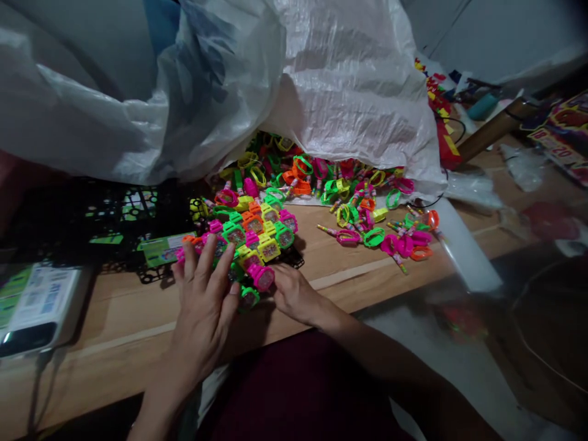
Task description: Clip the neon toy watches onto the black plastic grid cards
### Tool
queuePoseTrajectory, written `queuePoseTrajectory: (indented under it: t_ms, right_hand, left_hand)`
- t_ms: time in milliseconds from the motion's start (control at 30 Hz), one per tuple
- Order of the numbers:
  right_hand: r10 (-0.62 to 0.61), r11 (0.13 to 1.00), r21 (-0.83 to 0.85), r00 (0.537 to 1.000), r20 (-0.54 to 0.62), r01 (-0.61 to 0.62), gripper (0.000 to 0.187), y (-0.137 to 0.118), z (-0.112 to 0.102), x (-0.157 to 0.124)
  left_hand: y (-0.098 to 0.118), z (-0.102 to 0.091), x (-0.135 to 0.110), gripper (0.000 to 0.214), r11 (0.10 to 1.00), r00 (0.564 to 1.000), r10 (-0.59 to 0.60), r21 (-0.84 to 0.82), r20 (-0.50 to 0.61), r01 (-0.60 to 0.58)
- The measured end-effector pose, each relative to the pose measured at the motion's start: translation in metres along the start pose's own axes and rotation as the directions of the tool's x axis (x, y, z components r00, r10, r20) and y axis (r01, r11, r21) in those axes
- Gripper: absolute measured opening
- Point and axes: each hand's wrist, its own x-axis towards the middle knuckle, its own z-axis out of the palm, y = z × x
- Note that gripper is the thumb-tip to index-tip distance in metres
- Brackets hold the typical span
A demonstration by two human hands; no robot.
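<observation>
Now the left hand [204,312] is resting over the heap of bright plastic toy watches [255,236] on the wooden table [138,306], its fingers spread apart, while the right hand [294,295] is reaching in from the side, fingers held together, tips touching a pink watch [261,277]; more watches [376,229] are lying further right.

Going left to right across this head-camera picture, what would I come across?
Printed packet → black plastic mesh → left hand → heap of neon toy watches → right hand → scattered neon toy watches → printed cardboard box.
</observation>
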Motion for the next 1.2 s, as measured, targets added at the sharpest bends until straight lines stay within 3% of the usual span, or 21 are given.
queuePoseTrajectory:
  t_ms: [100,267,400,500,600,667,733,867,967,1100,1200]
  right_hand:
    - [-0.011,0.993,-0.120,1.000,-0.003,0.011,0.042,-0.005,0.010,-0.002]
    - [0.038,0.967,-0.255,0.996,0.076,-0.017,0.034,-0.020,0.021,0.006]
    - [0.070,0.980,-0.193,0.983,0.170,-0.037,0.022,-0.019,-0.011,0.013]
    - [0.239,0.950,-0.215,0.971,0.021,-0.229,0.018,-0.010,-0.055,0.013]
    - [0.489,0.769,-0.364,0.850,-0.194,-0.525,0.029,0.005,-0.091,0.008]
    - [0.590,0.641,-0.426,0.764,-0.260,-0.639,0.038,0.014,-0.103,0.000]
    - [0.618,0.597,-0.444,0.736,-0.278,-0.668,0.043,0.019,-0.105,-0.013]
    - [0.531,0.665,-0.422,0.788,-0.313,-0.616,0.027,0.011,-0.096,-0.051]
    - [0.493,0.698,-0.379,0.792,-0.360,-0.607,0.023,0.006,-0.089,-0.073]
    - [0.499,0.718,-0.246,0.729,-0.469,-0.650,0.025,0.014,-0.086,-0.075]
    - [0.530,0.674,-0.279,0.711,-0.462,-0.684,0.030,0.016,-0.089,-0.068]
  left_hand:
    - [0.006,-0.004,0.003,0.070,0.994,1.000,0.017,0.106,-0.004,-0.017]
    - [0.011,-0.002,0.017,0.063,0.969,0.988,0.139,0.197,0.062,-0.149]
    - [0.005,0.007,0.024,0.057,0.942,0.979,0.198,0.265,0.051,-0.205]
    - [0.002,0.010,0.023,0.057,0.941,0.977,0.213,0.262,0.032,-0.214]
    - [0.005,0.009,0.022,0.056,0.946,0.979,0.202,0.254,0.023,-0.201]
    - [0.007,0.008,0.021,0.055,0.949,0.981,0.191,0.252,0.024,-0.191]
    - [0.009,0.007,0.022,0.055,0.951,0.983,0.181,0.249,0.037,-0.185]
    - [0.009,0.005,0.022,0.054,0.957,0.986,0.160,0.236,0.049,-0.167]
    - [0.008,0.004,0.021,0.053,0.964,0.989,0.144,0.221,0.039,-0.149]
    - [0.008,0.005,0.019,0.053,0.968,0.991,0.127,0.213,0.029,-0.130]
    - [0.008,0.006,0.020,0.053,0.966,0.990,0.136,0.219,0.024,-0.138]
